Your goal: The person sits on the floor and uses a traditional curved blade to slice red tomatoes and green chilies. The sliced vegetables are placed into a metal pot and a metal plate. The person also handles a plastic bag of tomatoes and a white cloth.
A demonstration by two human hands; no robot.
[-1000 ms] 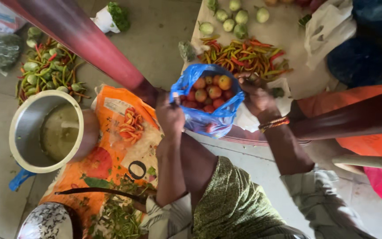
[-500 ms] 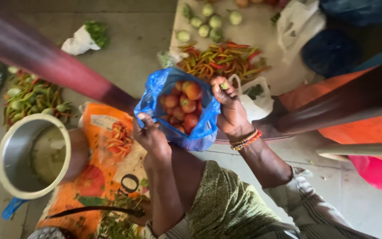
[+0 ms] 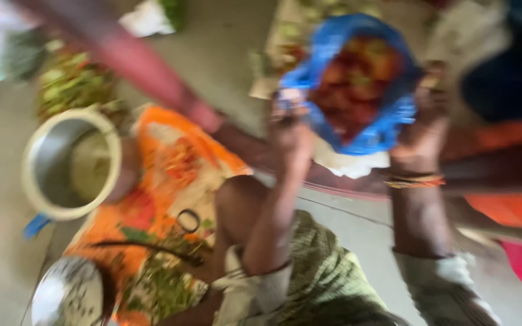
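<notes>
Hanging between both raised hands, a blue plastic bag [image 3: 364, 130] gapes open at the top of the view, filled with red and orange round fruit [image 3: 354, 84], probably tomatoes, though motion blur smears them. The left hand [image 3: 291, 130] pinches the bag's left edge, its grip pressed together on the plastic. The right hand [image 3: 424, 118], with beaded bangles [image 3: 415, 180] at the wrist, grips the right edge, fingers closed on it. Both forearms rise from green patterned sleeves [image 3: 327, 284]. Below the bag, on the floor, lies an orange sack [image 3: 152, 199] strewn with vegetable scraps. A steel pot [image 3: 70, 163] stands just beside its left edge, and a dark curved blade [image 3: 146, 249] lies across its lower part. A heap of green vegetables [image 3: 70, 84] sits farther up left, beyond a reddish pole [image 3: 134, 69] crossing the view.
</notes>
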